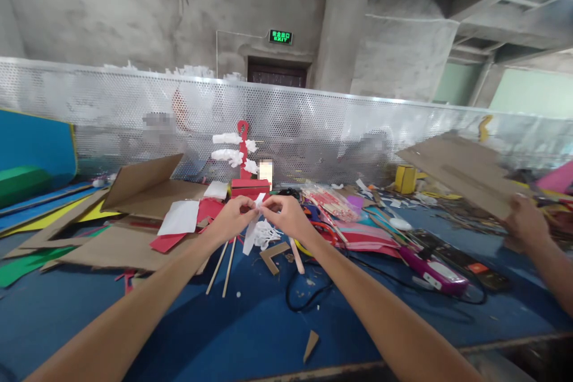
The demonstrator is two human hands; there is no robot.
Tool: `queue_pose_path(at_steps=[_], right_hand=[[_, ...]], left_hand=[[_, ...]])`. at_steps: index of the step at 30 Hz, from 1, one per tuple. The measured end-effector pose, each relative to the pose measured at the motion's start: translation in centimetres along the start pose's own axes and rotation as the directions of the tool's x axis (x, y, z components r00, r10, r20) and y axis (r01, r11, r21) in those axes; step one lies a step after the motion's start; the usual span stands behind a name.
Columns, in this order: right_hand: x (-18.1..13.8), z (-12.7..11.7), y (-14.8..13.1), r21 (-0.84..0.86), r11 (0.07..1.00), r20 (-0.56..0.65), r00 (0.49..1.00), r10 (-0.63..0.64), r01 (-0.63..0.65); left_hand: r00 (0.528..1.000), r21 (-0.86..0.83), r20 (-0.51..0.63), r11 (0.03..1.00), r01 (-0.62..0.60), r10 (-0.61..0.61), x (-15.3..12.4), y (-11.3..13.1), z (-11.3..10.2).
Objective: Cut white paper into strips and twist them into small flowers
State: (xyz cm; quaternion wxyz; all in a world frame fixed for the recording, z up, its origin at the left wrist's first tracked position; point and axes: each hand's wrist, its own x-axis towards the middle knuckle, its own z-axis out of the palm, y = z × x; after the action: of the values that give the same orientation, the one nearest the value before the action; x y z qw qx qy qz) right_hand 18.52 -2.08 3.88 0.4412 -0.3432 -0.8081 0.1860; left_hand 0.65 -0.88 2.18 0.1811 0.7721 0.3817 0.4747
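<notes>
Both my hands meet over the middle of the blue table, pinching a strip of white tissue-like paper between them. My left hand grips it from the left, with the strip's longer end hanging below the fingers. From the other side, my right hand pinches the same strip near its top. Just beneath lies a clump of white twisted paper pieces. Behind the hands stands a red upright piece on a red box-like base, with white crumpled paper fixed along thin sticks.
Cardboard sheets and white paper squares lie to the left. Thin wooden sticks and an L-shaped cardboard piece are near me. On the right lie a purple device and a black cable. Another person's hand holds cardboard.
</notes>
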Motion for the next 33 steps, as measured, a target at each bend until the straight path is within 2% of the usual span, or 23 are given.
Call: queue_pose_path(at_steps=[13, 17, 22, 27, 33], right_hand=[[0.0, 0.0, 0.1, -0.001, 1.0, -0.016, 1.0, -0.009, 0.009], [0.0, 0.0, 0.0, -0.013, 1.0, -0.026, 1.0, -0.016, 0.016], [0.1, 0.0, 0.1, -0.037, 0.999, -0.017, 1.0, -0.019, 0.018], [0.0, 0.0, 0.1, -0.086, 0.996, -0.011, 0.999, -0.03, 0.029], [-0.1, -0.1, 0.0, -0.091, 0.995, -0.031, 0.999, -0.04, 0.037]], left_hand=[[0.995, -0.199, 0.064, 0.976, 0.088, -0.076, 0.3, -1.0, 0.0], [0.995, -0.167, 0.052, 0.981, 0.098, -0.09, 0.3, -0.6, -0.1], [0.996, -0.102, 0.079, 0.994, 0.046, -0.038, -0.2, 0.2, -0.1], [0.994, -0.11, 0.111, 0.994, 0.01, 0.002, -0.3, 0.5, -0.1], [0.999, 0.005, 0.04, 1.0, 0.016, -0.016, 0.0, 0.2, -0.4]])
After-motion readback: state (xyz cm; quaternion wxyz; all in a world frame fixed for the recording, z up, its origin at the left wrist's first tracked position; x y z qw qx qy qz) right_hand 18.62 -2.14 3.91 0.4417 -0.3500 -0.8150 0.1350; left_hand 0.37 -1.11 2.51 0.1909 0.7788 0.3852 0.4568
